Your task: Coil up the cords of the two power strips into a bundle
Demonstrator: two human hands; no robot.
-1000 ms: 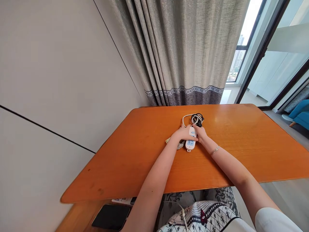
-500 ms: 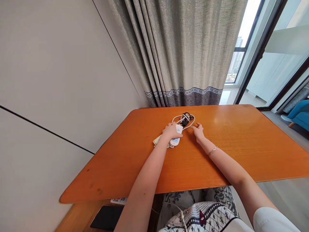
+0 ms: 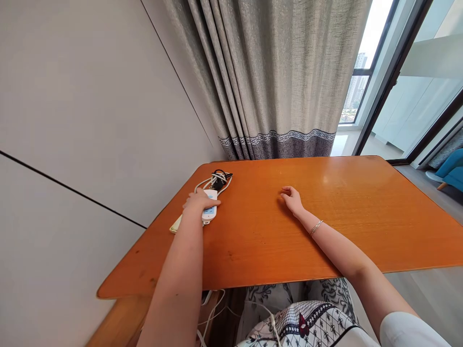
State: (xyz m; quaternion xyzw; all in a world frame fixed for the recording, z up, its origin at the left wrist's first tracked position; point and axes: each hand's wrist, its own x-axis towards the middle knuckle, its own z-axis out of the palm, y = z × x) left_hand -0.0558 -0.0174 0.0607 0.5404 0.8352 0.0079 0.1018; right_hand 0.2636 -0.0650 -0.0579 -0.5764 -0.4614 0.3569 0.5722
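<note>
My left hand point(image 3: 196, 200) is wrapped over a white power strip point(image 3: 210, 213) on the left part of the orange wooden table, with the thumb across its top. Beside it, a yellowish strip point(image 3: 175, 225) pokes out from under my wrist, partly hidden by the hand and forearm. Looped white cord point(image 3: 226, 186) with a black plug point(image 3: 218, 184) lies just beyond the fingers. On the table's middle, well apart from the strips, rests my right hand point(image 3: 292, 200); its fingers are loosely bent and apart, and it holds nothing.
The table point(image 3: 253, 241) borders a pale wall point(image 3: 90, 120) on the left and a grey curtain point(image 3: 289, 72) at the back. White cables point(image 3: 213, 313) hang below its front edge. A blue chair point(image 3: 452, 168) stands at the far right.
My left hand has moved left across the table, and the power strips, cord and plug have gone with it. My right hand has stayed nearly in place, its fingers curling slightly.
</note>
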